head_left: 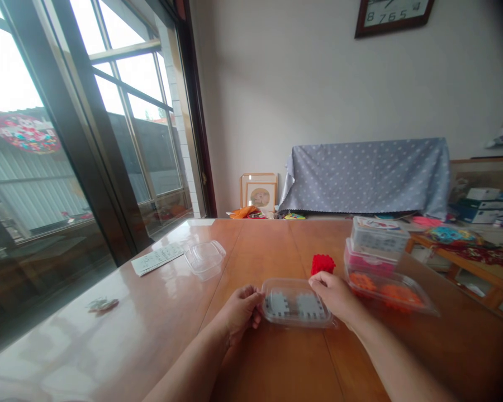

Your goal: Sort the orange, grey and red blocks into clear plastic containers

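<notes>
A clear plastic container (295,319) rests on the table in front of me, with pale grey notched pieces (310,305) visible inside it. At its left end, the fingers and thumb of my left hand (243,312) are closed on the rim. My right hand (332,290) is closed in a pinch at the container's upper right edge. Just behind that hand lies a red, wavy-edged piece (323,263). Whether the container's lid is fully seated cannot be made out.
To the right, a clear tray of orange pieces (398,296) stands before stacked plastic boxes (379,237). On the left are an empty clear container (205,259), a printed paper (158,259) and a small crumpled item (103,305). A glass door (129,128) borders the table.
</notes>
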Demonstrator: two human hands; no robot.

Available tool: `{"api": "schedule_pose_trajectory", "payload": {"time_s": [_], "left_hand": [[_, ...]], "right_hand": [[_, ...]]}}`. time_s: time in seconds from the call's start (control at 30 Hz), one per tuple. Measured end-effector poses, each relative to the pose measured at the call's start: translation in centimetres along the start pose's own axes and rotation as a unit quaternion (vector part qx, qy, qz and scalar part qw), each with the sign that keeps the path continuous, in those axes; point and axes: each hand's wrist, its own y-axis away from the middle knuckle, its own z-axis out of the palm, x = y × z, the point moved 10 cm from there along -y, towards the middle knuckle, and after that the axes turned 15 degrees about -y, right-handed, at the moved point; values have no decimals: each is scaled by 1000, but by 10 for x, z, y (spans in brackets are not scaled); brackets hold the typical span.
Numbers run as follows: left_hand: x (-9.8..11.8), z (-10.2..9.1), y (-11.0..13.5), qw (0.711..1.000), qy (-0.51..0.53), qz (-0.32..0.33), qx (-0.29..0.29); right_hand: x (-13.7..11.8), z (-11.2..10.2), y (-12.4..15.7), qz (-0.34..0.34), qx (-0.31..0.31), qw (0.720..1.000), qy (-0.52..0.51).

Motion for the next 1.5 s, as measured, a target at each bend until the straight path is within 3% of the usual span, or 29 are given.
{"api": "schedule_pose_trajectory", "payload": {"time_s": [0.43, 0.73, 1.03, 1.23, 1.5], "left_hand": [[1, -2, 3, 1000, 8, 3, 19], [0, 0, 2, 1000, 6, 8, -8], [1, 1, 2, 999, -30, 20, -14], [8, 1, 4, 998, -53, 35, -20], [10, 1, 3, 998, -52, 38, -13]], "right_hand": [[1, -3, 1, 4, 0, 1000, -1], [11, -12, 2, 67, -15, 998, 1], [17, -2, -6, -6, -23, 992, 124], [22, 2, -6, -12, -20, 994, 106], [8, -2, 2, 44, 1, 999, 24]]}}
